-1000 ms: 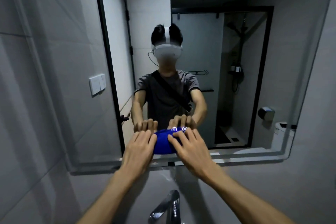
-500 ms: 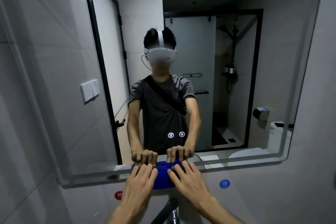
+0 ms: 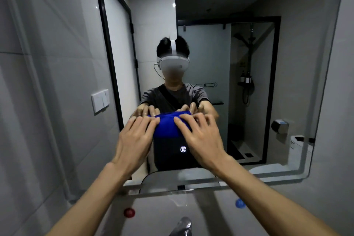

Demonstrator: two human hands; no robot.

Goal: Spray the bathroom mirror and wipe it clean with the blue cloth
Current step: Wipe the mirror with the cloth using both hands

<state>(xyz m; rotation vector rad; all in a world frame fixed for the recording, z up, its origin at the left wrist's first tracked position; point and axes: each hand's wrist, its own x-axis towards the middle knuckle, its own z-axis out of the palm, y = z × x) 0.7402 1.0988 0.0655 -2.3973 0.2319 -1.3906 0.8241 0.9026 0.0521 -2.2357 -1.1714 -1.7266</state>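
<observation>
The blue cloth (image 3: 166, 127) is pressed flat against the bathroom mirror (image 3: 249, 101), a little below the glass's middle. My left hand (image 3: 134, 140) lies on the cloth's left edge with its fingers spread. My right hand (image 3: 201, 138) presses the cloth's right edge, fingers bent over its top corner. Both hands and the cloth show again as a reflection just above. No spray bottle is in view.
A lit round touch icon (image 3: 183, 149) glows on the mirror just under the cloth. Below the mirror's lower edge, a red dot (image 3: 129, 212) and a blue dot (image 3: 240, 203) mark the wall above a chrome faucet (image 3: 183, 226). Grey tiled wall (image 3: 38, 101) stands at the left.
Both hands have slid the blue cloth up the mirror from its bottom edge to around its middle. The touch icons once above the cloth are now below it.
</observation>
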